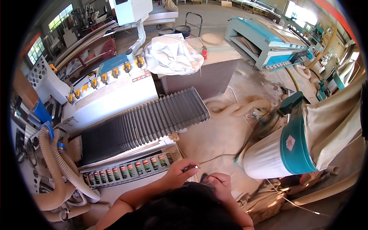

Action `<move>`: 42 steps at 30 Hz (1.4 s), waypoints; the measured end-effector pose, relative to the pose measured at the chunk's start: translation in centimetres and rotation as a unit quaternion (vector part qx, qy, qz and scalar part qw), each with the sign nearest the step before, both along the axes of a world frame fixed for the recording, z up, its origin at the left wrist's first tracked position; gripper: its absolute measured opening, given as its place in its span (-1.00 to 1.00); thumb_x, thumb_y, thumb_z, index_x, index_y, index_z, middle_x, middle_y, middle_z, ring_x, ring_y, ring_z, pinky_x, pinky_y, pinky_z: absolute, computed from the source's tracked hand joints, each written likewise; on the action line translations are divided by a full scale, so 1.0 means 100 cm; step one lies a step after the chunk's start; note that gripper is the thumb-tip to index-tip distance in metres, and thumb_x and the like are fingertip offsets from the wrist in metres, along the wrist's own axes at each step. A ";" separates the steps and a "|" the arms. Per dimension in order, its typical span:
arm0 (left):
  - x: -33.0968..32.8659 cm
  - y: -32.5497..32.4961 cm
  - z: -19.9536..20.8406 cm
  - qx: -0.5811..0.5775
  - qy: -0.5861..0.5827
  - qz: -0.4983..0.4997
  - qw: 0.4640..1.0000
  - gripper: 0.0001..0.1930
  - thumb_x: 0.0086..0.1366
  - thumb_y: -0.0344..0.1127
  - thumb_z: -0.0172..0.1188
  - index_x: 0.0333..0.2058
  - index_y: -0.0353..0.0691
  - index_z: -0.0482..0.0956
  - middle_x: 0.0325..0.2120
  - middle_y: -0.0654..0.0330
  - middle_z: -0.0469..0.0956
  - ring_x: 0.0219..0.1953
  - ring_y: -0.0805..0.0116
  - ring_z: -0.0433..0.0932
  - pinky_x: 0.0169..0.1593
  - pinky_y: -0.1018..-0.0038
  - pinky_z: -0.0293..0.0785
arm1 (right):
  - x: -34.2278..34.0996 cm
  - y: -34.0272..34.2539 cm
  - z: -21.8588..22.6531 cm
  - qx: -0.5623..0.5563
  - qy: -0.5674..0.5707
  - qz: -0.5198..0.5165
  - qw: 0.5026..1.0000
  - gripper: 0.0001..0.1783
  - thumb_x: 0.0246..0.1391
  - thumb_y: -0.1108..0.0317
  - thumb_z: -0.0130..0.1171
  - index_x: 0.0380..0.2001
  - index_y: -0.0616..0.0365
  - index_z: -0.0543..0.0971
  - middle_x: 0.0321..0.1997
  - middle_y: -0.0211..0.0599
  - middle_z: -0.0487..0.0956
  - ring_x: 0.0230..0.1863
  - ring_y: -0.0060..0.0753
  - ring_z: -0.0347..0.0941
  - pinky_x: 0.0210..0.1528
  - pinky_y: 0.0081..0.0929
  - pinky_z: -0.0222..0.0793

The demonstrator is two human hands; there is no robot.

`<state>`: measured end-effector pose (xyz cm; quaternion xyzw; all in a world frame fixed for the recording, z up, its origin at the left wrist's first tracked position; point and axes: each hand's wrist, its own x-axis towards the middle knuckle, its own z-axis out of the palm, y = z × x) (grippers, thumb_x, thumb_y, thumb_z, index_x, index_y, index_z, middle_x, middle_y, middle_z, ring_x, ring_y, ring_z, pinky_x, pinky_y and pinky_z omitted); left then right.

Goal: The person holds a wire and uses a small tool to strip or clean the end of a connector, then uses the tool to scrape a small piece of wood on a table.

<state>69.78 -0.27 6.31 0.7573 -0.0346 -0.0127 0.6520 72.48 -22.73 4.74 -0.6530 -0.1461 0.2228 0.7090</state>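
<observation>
Both of my hands are held up close together in front of my body. My left hand is curled round a small dark object with a bright tip; its kind is too small to make out. Just to its right, my right hand is closed, thumb and forefinger pressed together. Whatever that pinch may hold is hidden. Left of my hands lies a row of red, green and black pieces in a grey tray. Beyond that stretches a black pleated bellows cover on a machine.
Beige flexible hoses coil at the left. A dust collector with a white and teal drum stands right. Ahead are yellow tool clips, a white cloth bag on a brown cabinet, and a blue machine. A hose crosses the dusty floor.
</observation>
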 end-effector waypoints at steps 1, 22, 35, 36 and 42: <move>0.001 0.001 0.000 -0.006 0.005 -0.009 1.000 -0.76 0.37 -0.24 0.18 -0.11 -0.28 0.58 -0.37 0.22 0.58 -0.35 0.50 0.50 -0.22 0.53 0.44 | 0.001 0.001 0.003 -0.020 -0.013 0.007 1.000 -0.77 0.25 0.36 0.14 -0.20 0.31 0.67 -0.41 -0.29 0.63 -0.35 -0.55 0.48 -0.26 -0.56 0.38; -0.026 0.015 -0.018 -0.209 0.130 -0.042 0.968 -0.82 0.35 -0.39 0.17 -0.11 -0.28 0.58 -0.28 0.27 0.61 -0.23 0.57 0.54 -0.09 0.61 0.48 | -0.014 0.030 0.003 -0.082 0.031 0.074 0.993 -0.76 0.33 0.38 0.02 -0.09 0.27 0.59 -0.34 -0.34 0.57 -0.30 -0.61 0.41 -0.20 -0.57 0.35; -0.011 0.032 -0.043 -0.203 0.130 -0.027 0.970 -0.78 0.27 -0.37 0.33 -0.13 -0.32 0.66 -0.38 0.23 0.68 -0.36 0.60 0.56 -0.21 0.62 0.50 | -0.008 0.052 0.012 -0.261 0.026 0.057 0.963 -0.81 0.26 0.42 0.15 -0.11 0.25 0.61 -0.33 -0.23 0.63 -0.32 -0.44 0.55 -0.22 -0.49 0.45; -0.008 0.029 -0.042 -0.154 0.130 -0.030 0.979 -0.77 0.26 -0.36 0.35 -0.14 -0.32 0.67 -0.41 0.22 0.67 -0.38 0.60 0.56 -0.24 0.63 0.49 | -0.001 0.048 0.010 -0.257 0.027 0.052 0.965 -0.81 0.26 0.42 0.15 -0.11 0.25 0.61 -0.33 -0.23 0.63 -0.32 -0.44 0.55 -0.22 -0.49 0.45; 0.046 -0.020 -0.055 -0.049 0.110 -0.029 0.992 -0.79 0.24 -0.34 0.39 -0.20 -0.31 0.66 -0.49 0.19 0.67 -0.41 0.60 0.58 -0.31 0.60 0.48 | 0.067 -0.004 -0.003 -0.241 -0.183 0.073 0.950 -0.83 0.18 0.41 0.23 -0.17 0.21 0.64 -0.30 -0.08 0.64 -0.29 -0.06 0.59 -0.22 -0.33 0.49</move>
